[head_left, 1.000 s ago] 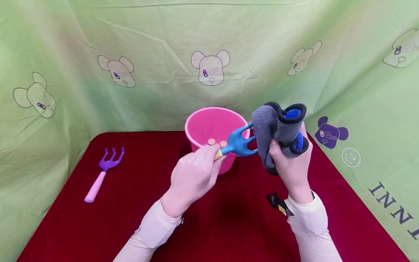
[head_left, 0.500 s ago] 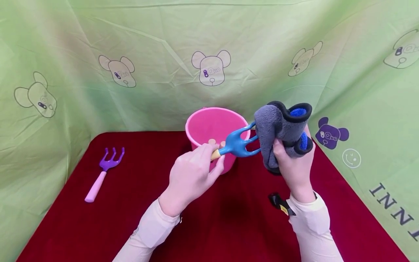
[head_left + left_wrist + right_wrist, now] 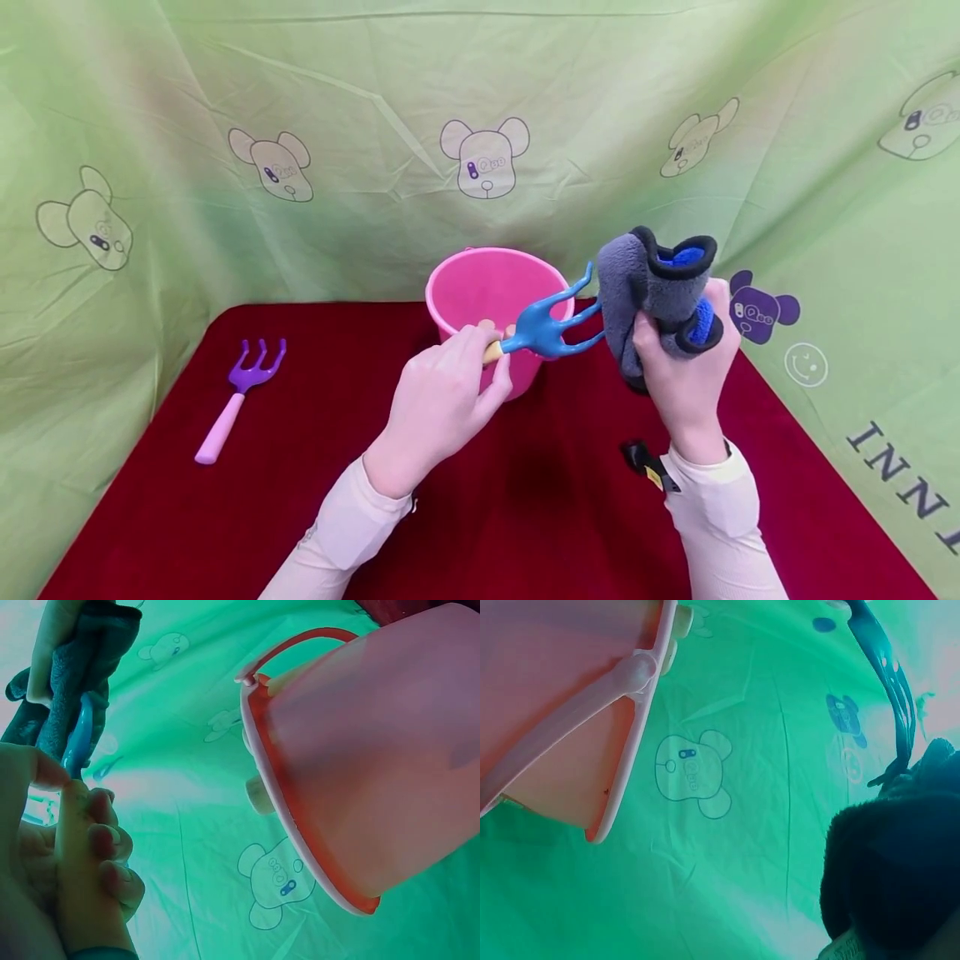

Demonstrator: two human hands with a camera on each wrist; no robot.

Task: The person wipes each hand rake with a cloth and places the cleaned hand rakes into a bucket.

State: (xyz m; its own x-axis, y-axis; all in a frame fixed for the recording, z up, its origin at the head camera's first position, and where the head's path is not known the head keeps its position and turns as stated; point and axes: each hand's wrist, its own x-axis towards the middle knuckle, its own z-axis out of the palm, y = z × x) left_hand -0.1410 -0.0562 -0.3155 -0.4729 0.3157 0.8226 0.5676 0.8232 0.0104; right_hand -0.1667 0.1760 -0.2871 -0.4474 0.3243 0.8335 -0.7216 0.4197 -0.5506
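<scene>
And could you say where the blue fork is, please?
The blue fork is right of centre in the head view, held by the left hand, pointing toward the grey cloth.

Three sides of a red-covered table (image 3: 322,400) are enclosed by creased pale green cloth (image 3: 585,75), hung in soft folds. Outlined animal heads (image 3: 486,162) are printed across the cloth; on its right side, a solid purple head (image 3: 755,312), a smiling face (image 3: 806,365) and dark capital letters (image 3: 889,461) are shown. In both wrist views, the cloth is partly washed out by bright light.
</scene>
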